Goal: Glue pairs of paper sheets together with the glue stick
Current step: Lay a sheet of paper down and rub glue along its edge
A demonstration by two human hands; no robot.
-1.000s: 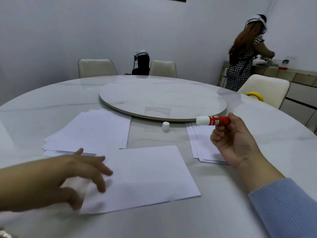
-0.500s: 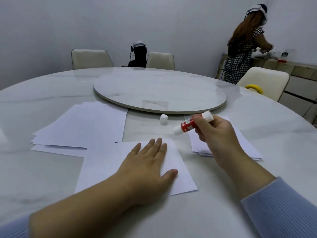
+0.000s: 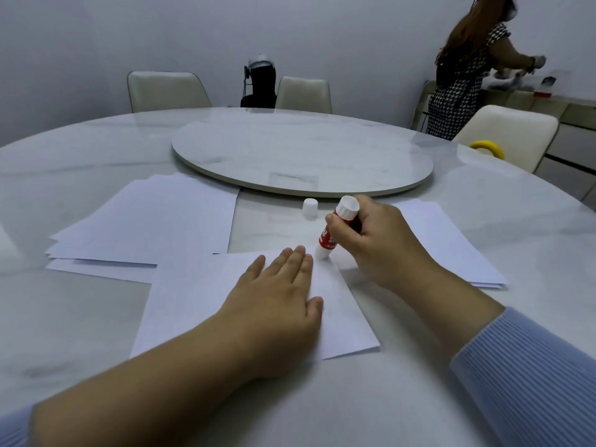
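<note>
A single white sheet (image 3: 193, 304) lies on the marble table in front of me. My left hand (image 3: 277, 295) presses flat on it, fingers straight. My right hand (image 3: 377, 240) grips a red and white glue stick (image 3: 335, 233), tilted, with its lower tip touching the sheet's far right corner. The stick's white cap (image 3: 310, 208) stands on the table just beyond. One stack of white sheets (image 3: 154, 221) lies at the left, another stack (image 3: 451, 243) at the right, partly under my right hand.
A round turntable (image 3: 300, 156) fills the table's middle. Cream chairs (image 3: 164, 91) stand around the far side, one (image 3: 506, 133) at the right with a yellow ring (image 3: 487, 147) on it. A person (image 3: 464, 69) stands at a counter at the back right.
My left hand came in from the left and settled flat on the sheet. My right hand swung the glue stick from pointing sideways in the air down onto the sheet's corner.
</note>
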